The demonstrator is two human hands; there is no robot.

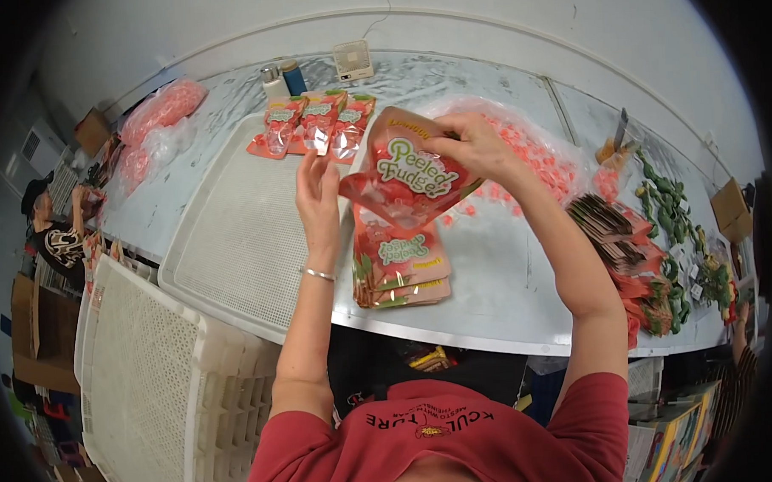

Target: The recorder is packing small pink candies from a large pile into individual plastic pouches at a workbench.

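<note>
My right hand [472, 144] pinches the upper right edge of a red-and-pink candy pouch [413, 168], held raised over the table with its printed front in view. Just left of that pouch is my left hand [318, 201], its fingers extended upward with nothing seen in them. Below the raised pouch lies a stack of matching flat pouches [401, 262]. Beyond my left hand, several glossy, fuller-looking pouches [316, 120] rest at the far end of a white mesh tray [232, 221].
Wrapped pink candies [532, 155] spill from clear plastic on the right. Further right are fanned pouches [611, 233] and green-wrapped packs [663, 197]. Bottles [293, 78] and a small fan [352, 60] stand at the back. Stacked trays [144, 368] sit at lower left; another person [58, 227] works at far left.
</note>
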